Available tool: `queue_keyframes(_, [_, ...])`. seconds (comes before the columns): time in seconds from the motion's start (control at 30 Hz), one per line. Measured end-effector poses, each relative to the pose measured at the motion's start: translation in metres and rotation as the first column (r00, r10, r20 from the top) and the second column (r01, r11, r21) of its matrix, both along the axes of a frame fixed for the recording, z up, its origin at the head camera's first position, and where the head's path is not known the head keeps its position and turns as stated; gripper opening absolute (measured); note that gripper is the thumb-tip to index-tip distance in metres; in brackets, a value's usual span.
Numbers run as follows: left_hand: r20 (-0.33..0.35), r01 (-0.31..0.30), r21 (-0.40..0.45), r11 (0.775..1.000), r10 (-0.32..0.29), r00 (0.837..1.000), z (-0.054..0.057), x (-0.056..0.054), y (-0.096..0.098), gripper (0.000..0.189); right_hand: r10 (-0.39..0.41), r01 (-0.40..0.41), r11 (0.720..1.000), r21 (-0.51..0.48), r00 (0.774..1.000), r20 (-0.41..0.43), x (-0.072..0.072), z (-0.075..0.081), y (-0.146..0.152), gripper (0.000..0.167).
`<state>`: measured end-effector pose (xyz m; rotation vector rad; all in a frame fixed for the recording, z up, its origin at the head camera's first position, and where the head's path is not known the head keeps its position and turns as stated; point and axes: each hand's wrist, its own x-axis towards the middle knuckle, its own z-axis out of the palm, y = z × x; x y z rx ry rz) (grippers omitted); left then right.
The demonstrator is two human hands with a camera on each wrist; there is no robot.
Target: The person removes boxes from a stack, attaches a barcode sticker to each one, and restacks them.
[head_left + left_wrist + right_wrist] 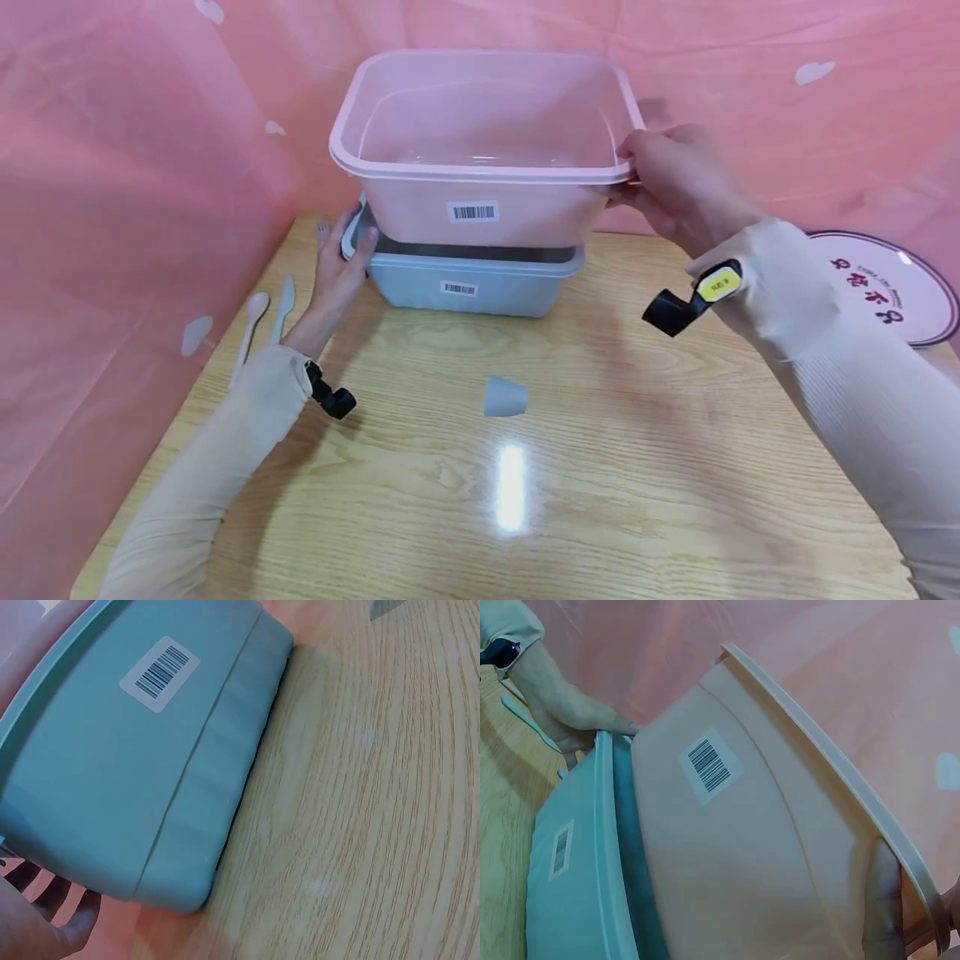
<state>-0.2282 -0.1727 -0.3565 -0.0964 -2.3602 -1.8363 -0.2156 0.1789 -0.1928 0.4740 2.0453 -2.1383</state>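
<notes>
A pink plastic basin (480, 204) with a barcode label is held up by my right hand (675, 183), which grips its right rim, thumb inside and fingers under the lip. Its lower part overlaps the opening of a blue-green basin (420, 287) that stands on the table. On that basin's left end my left hand (337, 267) grips the rim, thumb over the edge and fingers outside. In the left wrist view, the fingers (56, 900) curl beside the blue-green wall. The right wrist view shows the pink basin (727, 825) tilted above the blue-green one (562, 900).
A small grey cup (505, 397) lies on its side on the wooden table (600, 500). At the left are a white spoon (251, 321), a knife (283, 304) and a fork (322, 229). An oval plate-like sign (877, 275) lies at the right. Pink cloth (112, 250) hangs behind and left.
</notes>
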Motion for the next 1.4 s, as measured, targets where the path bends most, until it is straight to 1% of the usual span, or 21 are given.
queue_keyframes(0.1, [-0.025,0.024,0.011,1.000,-0.023,0.999,-0.002,-0.001,-0.002,0.069,0.000,0.000,1.000,0.014,1.000,-0.007,-0.001,-0.001,-0.010,0.020])
queue_keyframes(0.23, [-0.037,0.044,0.038,0.998,-0.043,0.998,-0.004,-0.002,-0.004,0.093,0.021,-0.022,0.998,0.055,1.000,0.007,-0.001,-0.005,-0.020,0.019])
queue_keyframes(0.3, [-0.031,0.047,0.045,0.998,-0.045,0.998,-0.005,-0.002,-0.005,0.100,0.037,-0.038,0.997,0.065,0.999,0.018,0.000,-0.008,-0.023,0.019])
queue_keyframes(0.37, [-0.027,0.053,0.047,0.997,-0.051,0.998,-0.005,-0.002,-0.005,0.099,0.050,-0.051,0.998,0.048,0.999,0.019,0.001,-0.012,-0.026,0.018])
queue_keyframes(0.43, [-0.021,0.059,0.048,0.997,-0.058,0.998,-0.005,-0.002,-0.005,0.095,0.071,-0.072,0.996,0.051,0.997,0.012,0.003,-0.016,-0.028,0.018])
queue_keyframes(0.53, [-0.019,0.069,0.055,0.996,-0.069,0.997,-0.004,-0.002,-0.005,0.092,0.109,-0.106,0.986,0.132,0.994,-0.016,0.005,-0.022,-0.029,0.019])
queue_keyframes(0.63, [-0.014,0.069,0.060,0.996,-0.068,0.998,-0.003,-0.001,-0.006,0.096,0.148,-0.128,0.959,0.253,0.987,-0.058,0.008,-0.028,-0.029,0.026])
queue_keyframes(0.73, [-0.044,0.075,0.068,0.995,-0.072,0.996,-0.003,0.000,-0.006,0.099,0.173,-0.128,0.926,0.355,0.980,-0.098,0.011,-0.036,-0.030,0.034])
queue_keyframes(0.83, [-0.076,0.080,0.068,0.994,-0.074,0.994,-0.004,0.001,-0.005,0.093,0.195,-0.126,0.890,0.438,0.974,-0.118,0.012,-0.045,-0.030,0.036])
queue_keyframes(0.9, [-0.078,0.084,0.084,0.993,-0.077,0.994,-0.005,0.001,-0.004,0.088,0.206,-0.131,0.865,0.484,0.973,-0.105,0.012,-0.049,-0.031,0.035])
queue_keyframes(1.03, [-0.061,0.080,0.109,0.991,-0.074,0.995,-0.006,0.000,-0.002,0.084,0.224,-0.150,0.826,0.543,0.972,-0.073,0.012,-0.053,-0.030,0.034])
queue_keyframes(1.1, [-0.063,0.083,0.109,0.991,-0.076,0.995,-0.006,0.000,-0.002,0.086,0.227,-0.154,0.819,0.553,0.972,-0.066,0.011,-0.053,-0.030,0.036])
queue_keyframes(1.17, [-0.074,0.083,0.101,0.991,-0.076,0.994,0.000,0.004,-0.001,0.086,0.231,-0.154,0.813,0.562,0.971,-0.067,0.011,-0.053,-0.029,0.036])
queue_keyframes(1.2, [-0.081,0.082,0.090,0.993,-0.075,0.994,0.000,0.004,-0.001,0.087,0.232,-0.153,0.810,0.566,0.970,-0.070,0.011,-0.053,-0.029,0.037])
queue_keyframes(1.27, [-0.073,0.078,0.072,0.994,-0.072,0.995,0.001,0.004,-0.001,0.080,0.238,-0.153,0.798,0.584,0.969,-0.072,0.012,-0.053,-0.028,0.039])
queue_keyframes(1.33, [-0.070,0.076,0.043,0.996,-0.073,0.995,0.003,0.003,-0.001,0.070,0.243,-0.151,0.778,0.610,0.968,-0.069,0.012,-0.053,-0.027,0.041])
queue_keyframes(1.4, [-0.069,0.079,0.021,0.997,-0.077,0.995,-0.002,-0.002,-0.003,0.063,0.246,-0.151,0.757,0.635,0.967,-0.064,0.013,-0.053,-0.026,0.043])
